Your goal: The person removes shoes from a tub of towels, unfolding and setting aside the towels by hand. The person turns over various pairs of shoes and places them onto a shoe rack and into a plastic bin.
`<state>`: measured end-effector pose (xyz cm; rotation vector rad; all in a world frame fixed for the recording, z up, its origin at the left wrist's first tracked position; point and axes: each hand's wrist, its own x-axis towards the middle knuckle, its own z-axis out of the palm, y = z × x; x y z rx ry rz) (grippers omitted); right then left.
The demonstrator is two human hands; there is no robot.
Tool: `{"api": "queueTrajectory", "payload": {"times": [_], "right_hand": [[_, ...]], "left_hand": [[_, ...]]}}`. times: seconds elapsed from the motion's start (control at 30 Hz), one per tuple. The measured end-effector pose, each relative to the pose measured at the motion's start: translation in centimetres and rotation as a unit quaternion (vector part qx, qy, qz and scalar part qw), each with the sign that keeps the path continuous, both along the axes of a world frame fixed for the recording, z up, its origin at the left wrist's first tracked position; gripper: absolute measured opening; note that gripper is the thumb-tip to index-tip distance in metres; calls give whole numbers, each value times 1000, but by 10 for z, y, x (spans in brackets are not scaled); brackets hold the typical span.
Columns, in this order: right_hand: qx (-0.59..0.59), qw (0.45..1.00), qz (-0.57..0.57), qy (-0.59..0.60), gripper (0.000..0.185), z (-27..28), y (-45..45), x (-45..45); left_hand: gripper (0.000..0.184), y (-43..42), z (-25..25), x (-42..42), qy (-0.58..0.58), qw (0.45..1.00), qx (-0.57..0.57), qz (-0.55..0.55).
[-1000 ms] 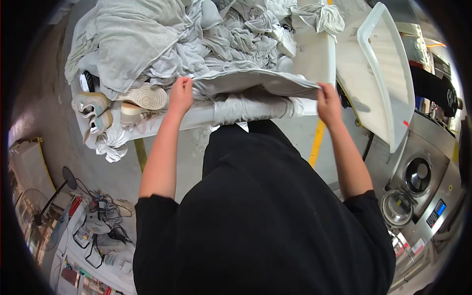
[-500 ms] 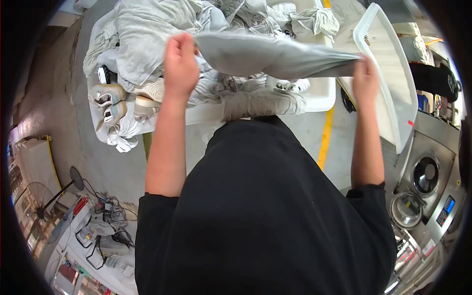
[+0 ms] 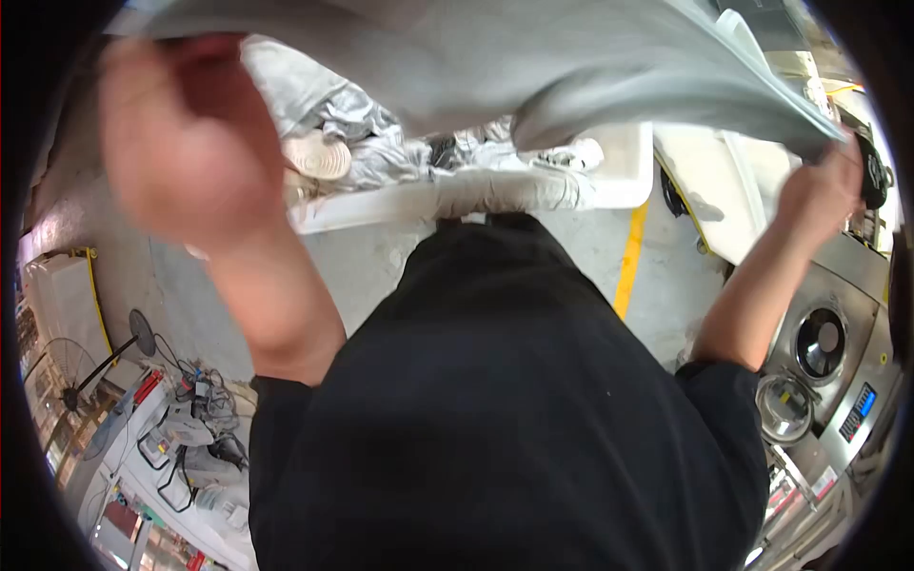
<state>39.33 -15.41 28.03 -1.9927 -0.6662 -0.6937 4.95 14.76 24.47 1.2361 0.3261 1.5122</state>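
A large grey cloth (image 3: 457,62) is stretched in the air across the top of the view, blurred by motion. My left hand (image 3: 190,133), raised close to the camera, is closed on its left end. At the far right my right hand (image 3: 821,190) pinches the other end. Beneath the cloth, a white tub (image 3: 624,167) holds a heap of pale crumpled cloths (image 3: 367,143), partly hidden by the raised cloth. A rolled grey cloth (image 3: 505,192) lies over the tub's near rim, and a shoe sole (image 3: 319,155) shows at the left.
A second white tub (image 3: 719,190) stands at the right, beside a steel machine with a round door (image 3: 785,407). At the lower left are a fan (image 3: 141,333) and a white table (image 3: 133,466) with cables and tools. A yellow line (image 3: 630,262) marks the floor.
Both hands have risen and spread apart, lifting the grey cloth from near the tub's rim up towards the camera. It now covers much of the heap.
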Motion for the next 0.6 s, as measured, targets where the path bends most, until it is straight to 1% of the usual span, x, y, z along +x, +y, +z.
{"api": "queueTrajectory", "payload": {"times": [0.03,0.07,0.1,0.13,0.17,0.23,0.3,0.33,0.37,0.4,0.47,0.5,0.53,0.57,0.6], "right_hand": [[73,996,-41,-17,20,23,6,-13],[224,974,-23,16,18,38,13,-17],[291,942,169,-5,22,46,4,7],[281,950,136,-4,22,47,10,1],[269,958,102,-1,22,46,17,-6],[121,990,35,64,26,25,18,-5],[-58,994,49,79,31,-17,18,7],[-94,980,90,149,32,-45,21,2],[-128,959,131,217,35,-62,24,-4],[-147,965,119,182,35,-53,18,-9],[-182,972,100,106,35,-21,10,-16],[16,970,173,168,30,-6,-5,8],[217,923,248,198,26,8,-20,33],[295,924,187,152,19,42,6,-15],[312,930,162,110,20,49,21,-34]], "left_hand": [[47,16,19,-26,-100,972,-4,-212],[40,11,37,-21,-59,981,80,-164],[39,0,37,-9,-50,982,100,-152],[40,-14,34,2,-40,982,118,-141],[35,-27,27,15,-21,987,106,-117],[26,-38,17,35,9,997,27,-68],[23,-31,1,48,13,996,-73,-45],[25,-20,-13,50,-4,992,-112,-61],[25,0,-45,39,-55,979,-87,-176],[24,41,-93,26,-179,933,-229,-214],[24,75,-119,21,-326,843,-356,-239],[24,76,-111,15,-352,835,-354,-231],[24,70,-108,13,-361,830,-360,-228],[24,64,-106,11,-370,824,-366,-224],[24,61,-102,12,-370,825,-363,-225]]}}
